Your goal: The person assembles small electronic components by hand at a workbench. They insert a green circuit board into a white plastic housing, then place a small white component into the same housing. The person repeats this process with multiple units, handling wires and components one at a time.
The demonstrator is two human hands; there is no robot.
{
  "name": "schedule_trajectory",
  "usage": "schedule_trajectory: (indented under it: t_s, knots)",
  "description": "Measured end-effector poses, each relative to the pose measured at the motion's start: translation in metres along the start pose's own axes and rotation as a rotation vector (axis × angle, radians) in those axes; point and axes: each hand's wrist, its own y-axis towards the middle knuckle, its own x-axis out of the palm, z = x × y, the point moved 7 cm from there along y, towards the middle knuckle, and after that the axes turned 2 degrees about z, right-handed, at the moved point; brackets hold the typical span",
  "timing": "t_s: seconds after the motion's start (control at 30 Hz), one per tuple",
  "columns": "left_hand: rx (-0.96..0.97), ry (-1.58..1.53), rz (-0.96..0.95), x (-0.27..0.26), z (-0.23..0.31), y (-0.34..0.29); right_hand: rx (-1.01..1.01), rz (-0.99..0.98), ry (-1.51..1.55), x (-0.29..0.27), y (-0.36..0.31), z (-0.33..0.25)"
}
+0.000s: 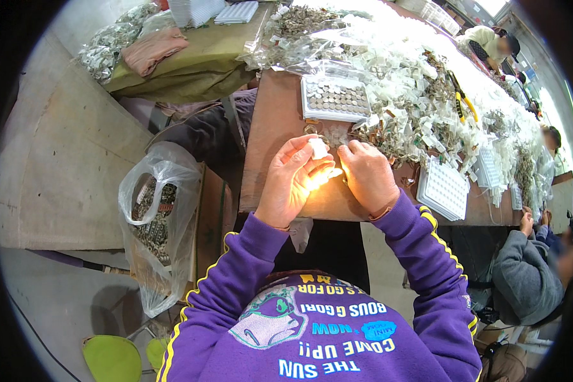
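My left hand [288, 181] is turned palm up over the near edge of the table, its thumb and fingers closed on a small white piece [318, 149]. A bright yellow-orange glow lights the fingers below that piece. Close beside it, my right hand [368, 177] is curled with its back upward; whatever its fingers hold is hidden. Just beyond both hands stands a white tray [335, 116] with rows of round silvery discs [337, 97]. Small clear and brownish bits lie between the hands and the tray.
A large heap of translucent white plastic pieces [401, 70] and metal strips covers the table [267, 121]. Yellow-handled pliers [463, 102] lie on it. Another white tray [443, 189] sits right. A plastic bag [156, 219] of metal scraps stands left. Co-workers [528, 277] sit along the right.
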Motion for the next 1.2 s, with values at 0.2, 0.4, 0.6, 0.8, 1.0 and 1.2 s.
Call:
schedule_trajectory:
  t_s: [0.2, 0.4, 0.6, 0.8, 1.0, 1.2]
  knots:
    - [-0.01, -0.035, -0.025, 0.002, -0.001, -0.001, 0.029, -0.048, -0.015, 0.003, 0.003, 0.002]
    - [-0.026, -0.055, -0.015, 0.001, -0.001, -0.001, 0.056, 0.029, 0.089, 0.003, 0.007, 0.008]
    - [-0.033, -0.076, -0.01, 0.002, 0.0, -0.001, 0.133, 0.158, 0.392, -0.019, 0.006, 0.016]
    - [-0.041, -0.028, -0.004, 0.005, -0.002, 0.0, 0.197, 0.31, 0.661, -0.047, 0.008, 0.013]
    - [-0.065, 0.021, -0.018, 0.008, -0.003, -0.001, 0.336, 0.243, 0.969, -0.042, 0.007, 0.012]
    - [-0.114, 0.066, -0.034, 0.011, -0.004, -0.003, 0.368, 0.207, 0.988, -0.042, 0.006, 0.011]
